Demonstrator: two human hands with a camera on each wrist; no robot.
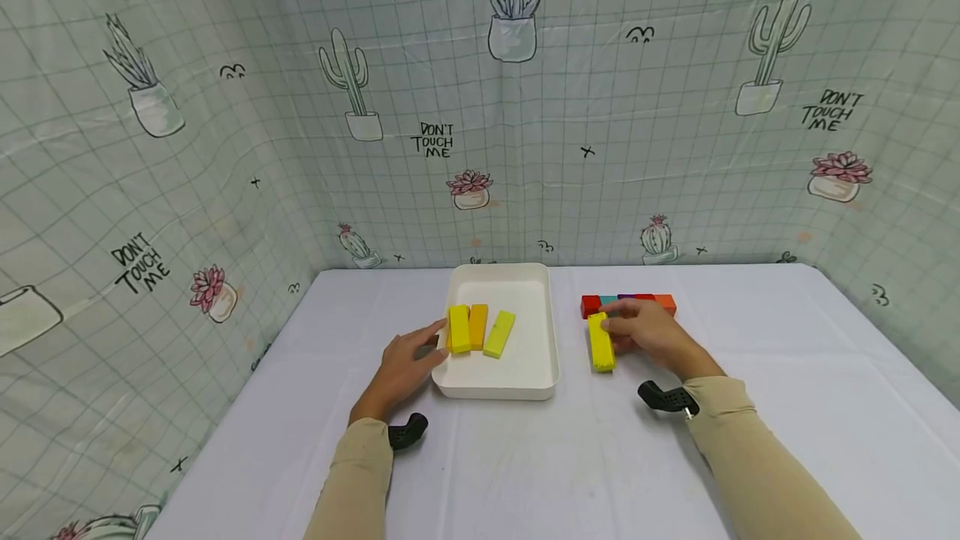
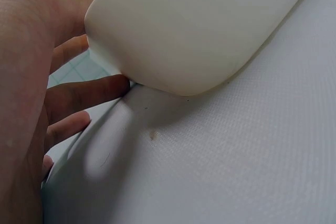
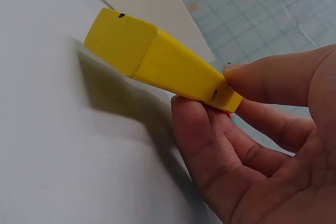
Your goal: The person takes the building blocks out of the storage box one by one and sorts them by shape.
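My right hand (image 1: pixel 647 330) pinches a yellow block (image 1: pixel 601 343) at one end between thumb and fingers. In the right wrist view the yellow block (image 3: pixel 173 65) tilts above the white cloth, its shadow beneath. My left hand (image 1: pixel 405 367) holds the left side of a white tray (image 1: pixel 517 386). In the left wrist view the thumb goes behind the tray wall (image 2: pixel 178 30) and a fingertip touches its lower edge. Inside the tray, toward its left side, lie a bright yellow block (image 1: pixel 460 329), an orange-yellow block (image 1: pixel 478 327) and a yellow-green block (image 1: pixel 498 334).
Behind my right hand stands a row of coloured blocks, with a red block (image 1: pixel 591 307) at its left end and an orange block (image 1: pixel 665 304) at its right; the hand partly hides it. A patterned cloth (image 1: pixel 525 123) rises behind the white table (image 1: pixel 487 473).
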